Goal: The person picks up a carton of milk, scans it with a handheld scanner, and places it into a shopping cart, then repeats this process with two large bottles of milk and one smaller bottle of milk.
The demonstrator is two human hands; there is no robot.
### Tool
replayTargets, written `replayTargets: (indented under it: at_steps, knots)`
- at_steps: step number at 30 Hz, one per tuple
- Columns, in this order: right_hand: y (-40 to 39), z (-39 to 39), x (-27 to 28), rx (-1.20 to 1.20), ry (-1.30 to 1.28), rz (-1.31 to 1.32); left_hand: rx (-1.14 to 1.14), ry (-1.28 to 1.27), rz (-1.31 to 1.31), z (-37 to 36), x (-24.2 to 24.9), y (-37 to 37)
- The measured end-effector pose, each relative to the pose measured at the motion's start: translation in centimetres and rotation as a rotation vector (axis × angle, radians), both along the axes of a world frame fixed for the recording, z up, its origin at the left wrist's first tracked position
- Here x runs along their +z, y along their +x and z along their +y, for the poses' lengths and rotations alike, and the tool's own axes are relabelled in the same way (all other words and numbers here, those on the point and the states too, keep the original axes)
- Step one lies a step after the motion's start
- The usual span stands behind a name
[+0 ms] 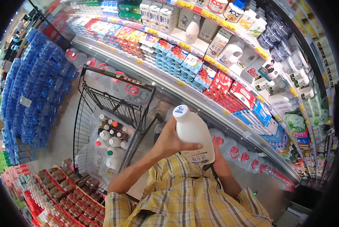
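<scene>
Supermarket floor [58, 145], grey, below shelves [160, 72]; left grip [168, 140] snug around white bottle [194, 130], right grip [220, 160] at its side, closure unclear

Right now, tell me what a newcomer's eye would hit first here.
Probably the big white bottle in the middle of the view, gripped by the left hand. Next would likely come the tall pile of blue bottles at far left, then the black cart between them.
</scene>
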State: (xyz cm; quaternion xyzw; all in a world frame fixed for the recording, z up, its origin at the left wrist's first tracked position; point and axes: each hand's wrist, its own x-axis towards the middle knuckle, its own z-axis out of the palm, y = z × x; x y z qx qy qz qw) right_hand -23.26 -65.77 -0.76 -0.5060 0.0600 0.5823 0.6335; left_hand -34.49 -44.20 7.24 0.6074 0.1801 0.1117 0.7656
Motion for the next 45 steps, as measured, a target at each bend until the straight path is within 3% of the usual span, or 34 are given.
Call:
replayTargets:
  at_steps: [6, 8, 14, 18, 24, 26, 31, 36, 38, 40, 43, 45]
  knots:
    - [0.1, 1.8, -2.0, 0.030, -0.045, -0.046, -0.016, -0.096, 0.059, 3.7, -1.2, 1.0]
    - [0.2, 4.7, -2.1, -0.094, 0.062, 0.267, -0.014, -0.081, 0.082, 5.7, -1.6, 1.6]
    - [-0.7, 7.4, -3.4, -0.070, 0.045, 0.123, -0.016, -0.219, 0.161, 10.0, -1.3, 3.3]
    - [-0.8, 8.5, -4.2, -0.178, -0.020, 0.178, -0.075, -0.310, 0.263, 11.7, -1.8, 5.0]
    - [-0.8, 9.0, -3.9, -0.328, 0.096, 0.108, -0.006, -0.266, 0.217, 11.8, -1.9, 8.0]
    - [-0.1, 8.1, -5.3, -0.316, 0.129, 0.296, -0.045, -0.287, 0.203, 11.9, -1.1, 8.9]
    - [0.3, 8.1, -2.6, -0.404, 0.143, 0.158, -0.084, -0.345, 0.233, 10.7, 0.4, 11.1]
    - [1.8, 6.1, -4.1, -0.530, 0.173, 0.149, -0.181, -0.279, 0.162, 9.3, 1.7, 13.4]
    - [2.9, 3.9, -5.0, -0.435, 0.383, 0.280, -0.205, -0.258, 0.131, 8.9, 2.5, 14.3]
    - [3.3, 3.4, -4.0, -0.512, 0.367, 0.314, -0.232, -0.239, 0.098, 8.4, 3.9, 15.0]
    - [3.8, 2.8, -2.0, -0.600, 0.350, 0.339, -0.199, -0.066, 0.155, 8.5, 6.1, 15.8]
    - [4.0, 0.3, -3.2, -0.642, 0.379, 0.329, -0.215, 0.062, -0.011, 8.9, 6.7, 16.3]
